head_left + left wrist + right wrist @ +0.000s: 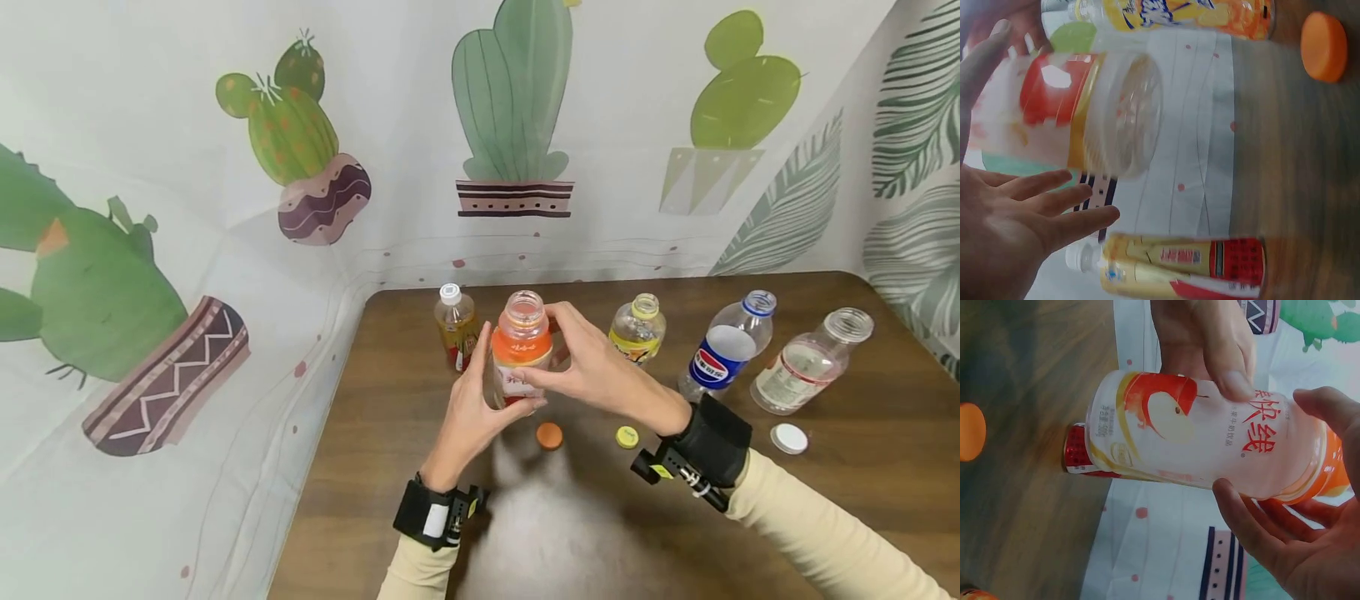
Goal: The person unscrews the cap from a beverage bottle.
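Note:
In the head view a clear plastic drink bottle (522,346) with an orange and white label is held upright above the table, its mouth uncapped. My left hand (474,412) holds it from the left, thumb across the front and fingers along the side. From the other side my right hand (592,362) grips it near the shoulder, thumb in front. An apple picture and red characters show on the bottle (1179,434) in the right wrist view. An orange cap (550,436) lies on the table just below the hands.
Behind the left hand stands a white-capped bottle (457,325) of amber drink. To the right are an uncapped yellow-label bottle (636,329), a Pepsi bottle (723,350) and a clear pale-label bottle (806,367). A yellow cap (627,437) and white cap (789,438) lie in front.

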{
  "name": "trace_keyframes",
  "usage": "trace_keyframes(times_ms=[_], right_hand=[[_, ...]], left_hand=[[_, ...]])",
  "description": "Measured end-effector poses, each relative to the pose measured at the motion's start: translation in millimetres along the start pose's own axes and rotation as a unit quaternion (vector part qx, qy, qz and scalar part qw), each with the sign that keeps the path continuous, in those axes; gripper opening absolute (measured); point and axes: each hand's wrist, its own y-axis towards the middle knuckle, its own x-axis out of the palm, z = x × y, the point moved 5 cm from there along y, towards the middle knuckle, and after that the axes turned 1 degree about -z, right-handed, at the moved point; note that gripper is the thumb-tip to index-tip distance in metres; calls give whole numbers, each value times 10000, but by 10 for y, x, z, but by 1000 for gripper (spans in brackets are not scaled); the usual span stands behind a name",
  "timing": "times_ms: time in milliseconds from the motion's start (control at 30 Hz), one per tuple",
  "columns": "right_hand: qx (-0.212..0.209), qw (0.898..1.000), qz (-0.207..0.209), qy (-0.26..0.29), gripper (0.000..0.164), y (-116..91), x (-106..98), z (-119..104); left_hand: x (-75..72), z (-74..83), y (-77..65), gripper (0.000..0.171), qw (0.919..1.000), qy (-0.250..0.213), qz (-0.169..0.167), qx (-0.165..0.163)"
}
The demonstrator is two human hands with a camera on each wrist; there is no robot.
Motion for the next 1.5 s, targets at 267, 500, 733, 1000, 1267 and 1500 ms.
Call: trace_keyframes(times_ms=[267,500,733,1000,1267,1500], right_hand=[[495,9984,109,-265,69,-36,46,378],[633,9973,165,-349,70,21,103,576],[789,9953,74,-549,72,2,191,677],[972,9945,3,-389,73,27,195,721],[1141,9928,-190,-327,73,13,248,774],[1225,9916,-266,-326,78,-5,255,833]], left_hand=[[-167,-138,-106,97,9993,147,334,116],[-227,-171,-134,89,9985,246,461,177],[-225,-222,-176,81,9982,103,513,284],[-296,-219,-175,72,9964,-113,678,495],[-398,-223,-220,66,9948,-128,881,499],[-441,-274,-195,62,9946,-24,893,530]])
